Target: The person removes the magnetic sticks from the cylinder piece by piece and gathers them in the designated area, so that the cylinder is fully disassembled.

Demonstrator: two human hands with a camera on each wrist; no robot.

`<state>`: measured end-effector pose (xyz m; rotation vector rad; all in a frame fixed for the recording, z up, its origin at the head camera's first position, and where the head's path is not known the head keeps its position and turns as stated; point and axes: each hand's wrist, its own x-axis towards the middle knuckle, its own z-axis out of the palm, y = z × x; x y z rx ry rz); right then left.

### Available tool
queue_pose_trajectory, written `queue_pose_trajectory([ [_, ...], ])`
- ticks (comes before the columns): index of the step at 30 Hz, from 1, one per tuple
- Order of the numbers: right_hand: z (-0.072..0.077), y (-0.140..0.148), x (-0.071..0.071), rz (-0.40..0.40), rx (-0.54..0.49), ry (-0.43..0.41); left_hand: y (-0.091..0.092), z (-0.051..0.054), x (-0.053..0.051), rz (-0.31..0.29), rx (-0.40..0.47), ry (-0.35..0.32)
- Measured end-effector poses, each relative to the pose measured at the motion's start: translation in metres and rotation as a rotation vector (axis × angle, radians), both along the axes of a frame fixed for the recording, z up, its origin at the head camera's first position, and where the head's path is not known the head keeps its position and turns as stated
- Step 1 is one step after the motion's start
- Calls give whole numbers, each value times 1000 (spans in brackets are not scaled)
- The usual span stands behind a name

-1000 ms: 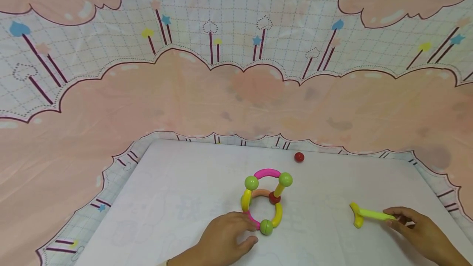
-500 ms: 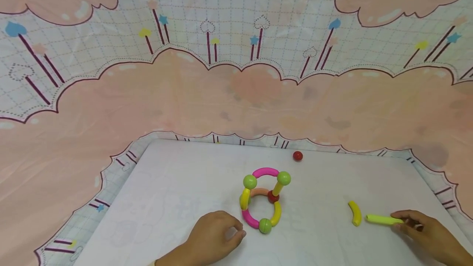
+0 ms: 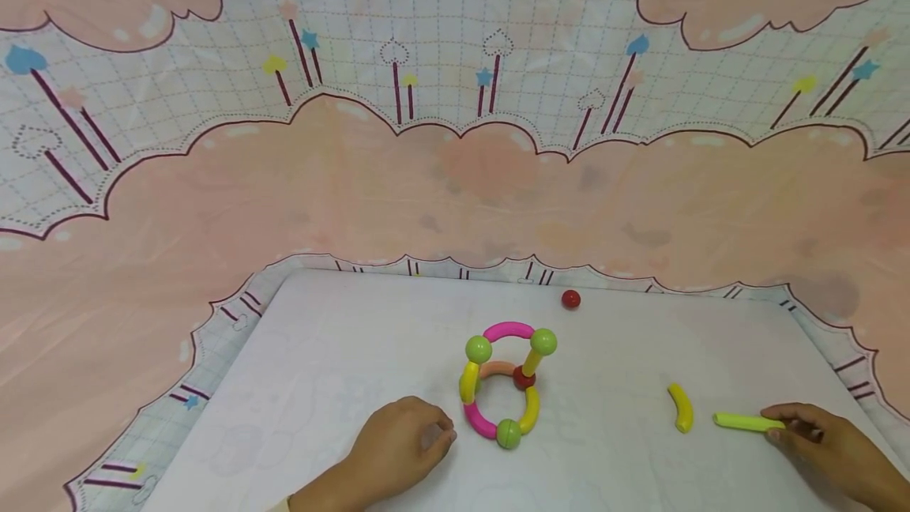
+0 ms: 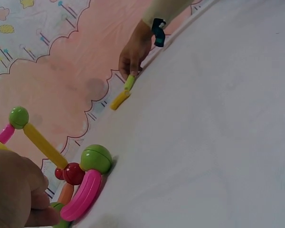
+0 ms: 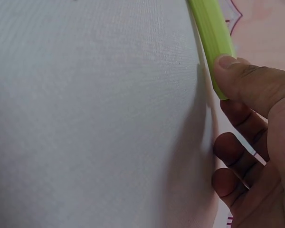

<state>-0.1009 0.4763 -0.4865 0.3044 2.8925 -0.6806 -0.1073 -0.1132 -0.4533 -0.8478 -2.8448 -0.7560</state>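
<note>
- The right hand (image 3: 828, 445) pinches the lime-green straight rod (image 3: 742, 422) by its near end, between thumb and index finger; the other fingers are bent below it and hold nothing. The rod's free end points left, away from the palm.
- Whether the rod touches the table under the right hand, I cannot tell.
- The yellow curved rod (image 3: 681, 409) lies loose to the left of the right hand, just beyond the held rod's free end. In the head view a small gap parts the two; it is the first thing in the way leftward from that hand.
- The left hand (image 3: 398, 445) holds nothing, its fingers loosely bent with the thumb near the index finger.
- Just to the right of the left hand, apart from its fingertips, stands the ball-and-rod toy frame (image 3: 524, 379), which blocks the straight way from this hand to the yellow curved rod.
- On the frame's side nearest the left hand are the lower pink curved rod (image 3: 479, 422) and the yellow upright rod (image 3: 469, 382); the front green ball (image 3: 508, 434) sits farther right from that hand.
- The upper pink curved rod (image 3: 509, 329) joins two raised green balls, farther out from the left hand.
- The loose red ball (image 3: 571, 299) lies well beyond both hands, near the far edge of the white tabletop (image 3: 604, 464).
- The cloud-patterned cloth (image 3: 355, 188) rises behind, beyond both hands.
</note>
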Motion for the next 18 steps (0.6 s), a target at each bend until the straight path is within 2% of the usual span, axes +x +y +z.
queue_pose_trajectory([
  [12, 0, 1, -1, 57, 11, 13, -7, -2, -13, 68, -11, -34],
  [18, 9, -5, -3, 19, -3, 14, -8, -1, -17, 61, -12, -27],
])
